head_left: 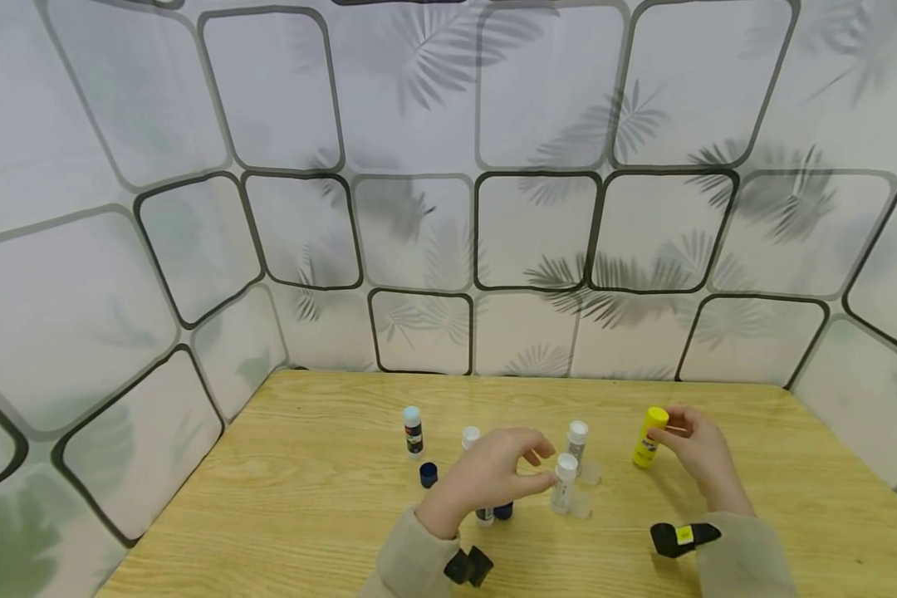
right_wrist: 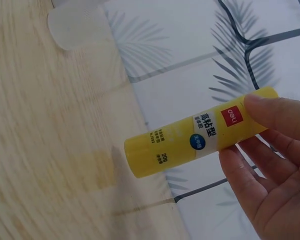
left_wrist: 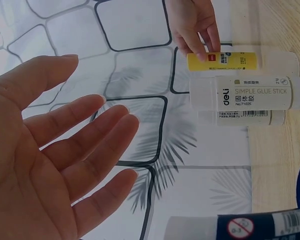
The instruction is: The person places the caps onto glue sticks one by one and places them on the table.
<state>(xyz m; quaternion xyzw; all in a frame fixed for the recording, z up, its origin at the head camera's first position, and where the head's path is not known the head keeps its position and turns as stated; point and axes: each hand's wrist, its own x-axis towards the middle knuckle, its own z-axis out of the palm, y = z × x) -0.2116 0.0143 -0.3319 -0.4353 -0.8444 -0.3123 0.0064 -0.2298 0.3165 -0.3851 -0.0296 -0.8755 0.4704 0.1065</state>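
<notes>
My right hand (head_left: pixel 701 455) pinches a yellow glue stick (right_wrist: pixel 200 131) near its top between thumb and fingers. The stick leans slightly, and its lower end appears just off the tabletop. My left hand (head_left: pixel 486 475) holds nothing; its fingers are relaxed and spread, palm showing in the left wrist view. Near its thumb stands a white glue stick (head_left: pixel 564 483), with a second white glue stick (head_left: pixel 577 440) behind it. Beside their bases are pale translucent pieces (head_left: pixel 590 473). A navy-labelled glue stick (left_wrist: pixel 260 227) stands by the left hand, which partly hides things behind it.
Farther left on the wooden table (head_left: pixel 284 498) stands another navy glue stick (head_left: pixel 413 432) with a pale blue top. A dark blue cap (head_left: pixel 428 474) sits near it, and another dark blue cap (head_left: pixel 503 511) is under the left hand. A patterned curtain (head_left: pixel 419 232) borders the table.
</notes>
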